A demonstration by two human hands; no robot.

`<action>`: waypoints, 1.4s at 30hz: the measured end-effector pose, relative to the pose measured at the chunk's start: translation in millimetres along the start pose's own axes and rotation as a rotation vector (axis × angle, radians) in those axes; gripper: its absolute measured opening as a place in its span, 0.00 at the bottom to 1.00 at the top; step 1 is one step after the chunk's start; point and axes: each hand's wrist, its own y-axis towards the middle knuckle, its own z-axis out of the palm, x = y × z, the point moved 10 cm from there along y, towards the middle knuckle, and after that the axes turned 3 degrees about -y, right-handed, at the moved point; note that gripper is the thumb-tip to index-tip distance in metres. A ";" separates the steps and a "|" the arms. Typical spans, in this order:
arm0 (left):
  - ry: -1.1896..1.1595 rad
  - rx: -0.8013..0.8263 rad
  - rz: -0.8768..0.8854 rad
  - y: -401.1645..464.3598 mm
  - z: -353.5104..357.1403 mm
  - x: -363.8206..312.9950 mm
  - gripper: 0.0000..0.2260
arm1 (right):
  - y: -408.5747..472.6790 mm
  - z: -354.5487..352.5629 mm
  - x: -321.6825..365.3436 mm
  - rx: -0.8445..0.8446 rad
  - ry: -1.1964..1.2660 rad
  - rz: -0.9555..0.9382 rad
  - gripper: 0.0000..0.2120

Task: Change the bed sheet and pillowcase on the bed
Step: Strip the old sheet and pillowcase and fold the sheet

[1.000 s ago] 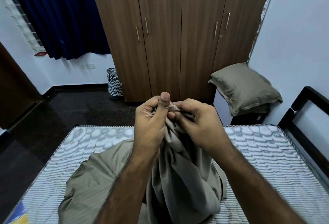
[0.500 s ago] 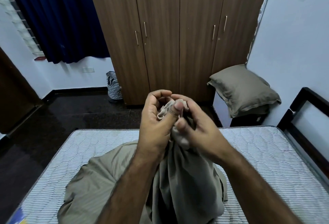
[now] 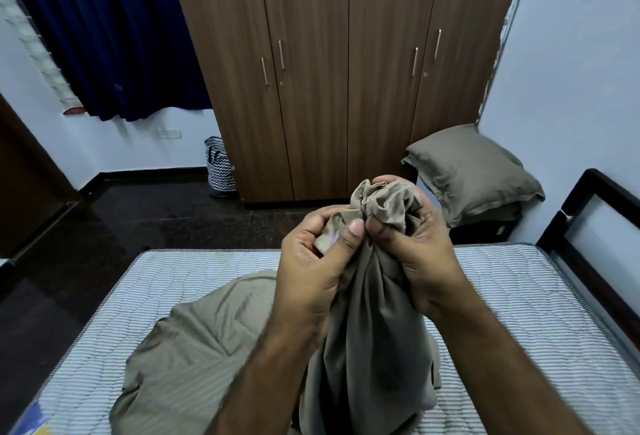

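Observation:
A grey-brown bed sheet [image 3: 214,341] lies heaped on the bare striped mattress [image 3: 512,296]. Its gathered, elastic-looking edge is lifted in front of me. My left hand [image 3: 311,272] pinches a fold of that edge between thumb and fingers. My right hand [image 3: 415,247] grips the bunched fabric just beside it, fingers curled round the bundle. The two thumbs nearly touch. A pillow [image 3: 474,171] in a matching grey-brown case rests on a dark stand beyond the bed's far right corner.
A brown wooden wardrobe [image 3: 346,71] stands past the foot of the mattress. A zigzag-patterned basket [image 3: 220,166] sits on the dark floor to its left. Blue curtains [image 3: 114,29] hang at the left. The dark bed frame [image 3: 588,227] runs along the right wall.
Both hands have worked along the sheet's gathered edge. More bunched fabric now sits in my right hand, which has turned palm-in around it, and the bundle has shifted slightly right.

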 end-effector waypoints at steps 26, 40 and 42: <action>0.482 -0.389 0.158 71.8 -79.5 -63.9 0.10 | 89.6 -104.1 -9.7 -0.252 -1.135 0.083 0.17; 0.140 -0.300 -0.151 47.3 -31.8 15.7 0.07 | 66.6 -8.1 0.2 -0.149 -0.855 0.020 0.10; 0.045 -0.277 -0.188 40.8 -19.7 27.5 0.09 | 61.2 3.7 -3.8 -0.116 -0.811 0.026 0.09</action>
